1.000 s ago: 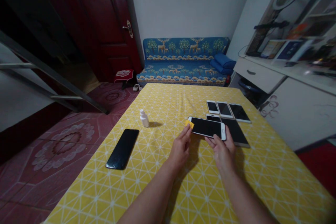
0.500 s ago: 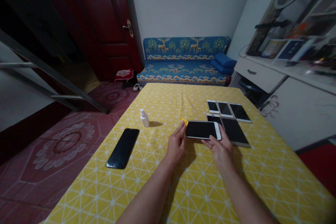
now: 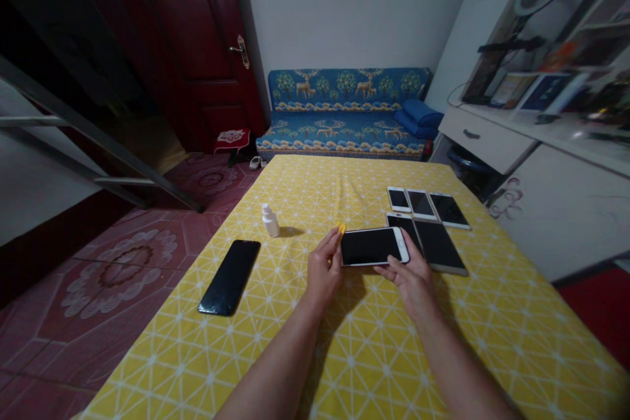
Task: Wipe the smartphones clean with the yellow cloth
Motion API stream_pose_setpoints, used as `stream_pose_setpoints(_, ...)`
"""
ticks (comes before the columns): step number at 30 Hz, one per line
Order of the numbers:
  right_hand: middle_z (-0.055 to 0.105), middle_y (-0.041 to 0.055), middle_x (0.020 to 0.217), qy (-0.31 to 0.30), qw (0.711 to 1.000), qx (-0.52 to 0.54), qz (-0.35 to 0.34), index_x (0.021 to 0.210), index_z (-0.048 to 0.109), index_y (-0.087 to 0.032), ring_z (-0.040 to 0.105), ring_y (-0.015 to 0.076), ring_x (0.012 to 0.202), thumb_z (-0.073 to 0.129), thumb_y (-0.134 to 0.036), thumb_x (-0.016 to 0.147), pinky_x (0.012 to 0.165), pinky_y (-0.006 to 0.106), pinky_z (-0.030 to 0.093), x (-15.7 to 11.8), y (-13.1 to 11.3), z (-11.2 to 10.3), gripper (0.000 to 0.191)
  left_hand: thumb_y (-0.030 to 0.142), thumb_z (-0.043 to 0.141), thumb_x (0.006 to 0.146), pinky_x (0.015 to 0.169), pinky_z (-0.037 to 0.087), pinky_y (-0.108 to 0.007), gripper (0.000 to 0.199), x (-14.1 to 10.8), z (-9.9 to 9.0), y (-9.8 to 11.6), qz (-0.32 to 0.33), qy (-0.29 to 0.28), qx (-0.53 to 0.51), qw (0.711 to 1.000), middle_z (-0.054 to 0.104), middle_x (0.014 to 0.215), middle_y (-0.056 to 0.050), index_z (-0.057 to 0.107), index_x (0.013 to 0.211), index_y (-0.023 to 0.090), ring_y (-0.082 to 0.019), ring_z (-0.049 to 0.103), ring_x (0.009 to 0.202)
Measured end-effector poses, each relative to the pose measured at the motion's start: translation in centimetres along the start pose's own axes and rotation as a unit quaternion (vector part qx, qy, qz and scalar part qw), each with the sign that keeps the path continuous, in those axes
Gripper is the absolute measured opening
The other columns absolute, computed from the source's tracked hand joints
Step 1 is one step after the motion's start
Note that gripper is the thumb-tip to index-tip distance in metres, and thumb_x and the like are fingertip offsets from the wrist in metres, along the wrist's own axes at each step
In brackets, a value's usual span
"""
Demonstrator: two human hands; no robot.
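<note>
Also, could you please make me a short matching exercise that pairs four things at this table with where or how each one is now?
Things:
1. white-framed phone
2. white bottle
3. yellow cloth
4. black phone

Places and states:
A. standing upright on the patterned tablecloth
B. pinched in the fingers of the left hand
C. lying flat near the table's left edge
D. gripped by the right hand, with its dark screen showing

Right pairs: 1-D, 2-A, 3-B, 4-C
</note>
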State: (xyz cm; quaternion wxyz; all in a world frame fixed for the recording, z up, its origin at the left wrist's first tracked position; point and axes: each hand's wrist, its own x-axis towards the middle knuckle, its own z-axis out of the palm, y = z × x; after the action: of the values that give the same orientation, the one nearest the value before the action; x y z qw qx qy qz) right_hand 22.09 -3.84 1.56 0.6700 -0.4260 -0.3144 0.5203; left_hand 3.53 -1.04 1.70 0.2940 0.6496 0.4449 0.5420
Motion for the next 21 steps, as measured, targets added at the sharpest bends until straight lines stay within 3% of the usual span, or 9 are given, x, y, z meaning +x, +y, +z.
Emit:
stream_pose_setpoints(4,0.049,0.0042,0.149,-0.015,1.0,-0.007,0.007,0.145,0.046,-0.038,0.068,0.0206,0.097,0.082,-0.027,0.069,0.071,0.033,0.065,-0.3,0.0,0.2,0.085,0.014,0.048,0.09,0.113,0.042,-0.045,0.04,-0.1,-0.2,0.2,-0.01,-0.001,0.032,0.999,0.065,0.133,-0.008,0.069,0.123,0.019,-0.024,0.058,0.128)
stream_pose_setpoints(13,0.052,0.0054,0.147,-0.025,0.999,-0.036,0.012,0.147,0.044,-0.036,0.067,0.027,0.106,0.081,-0.031,0.069,0.071,0.034,0.065,-0.8,0.5,0.7,0.086,0.012,0.05,0.087,0.105,0.049,-0.041,0.039,-0.1,-0.8,0.0,-0.027,-0.012,0.109,0.994,0.07,0.124,-0.005,0.071,0.118,0.022,-0.023,0.064,0.12)
stream_pose_setpoints(21,0.053,0.0087,0.144,-0.053,0.996,-0.061,0.03,0.149,0.04,-0.032,0.066,0.0281,0.108,0.08,-0.033,0.071,0.071,0.036,0.064,-1.1,0.8,1.1,0.088,0.012,0.049,0.088,0.099,0.052,-0.04,0.037,-0.2,-0.6,0.9,0.017,-0.035,0.166,0.985,0.073,0.118,-0.007,0.071,0.116,0.022,-0.024,0.067,0.112)
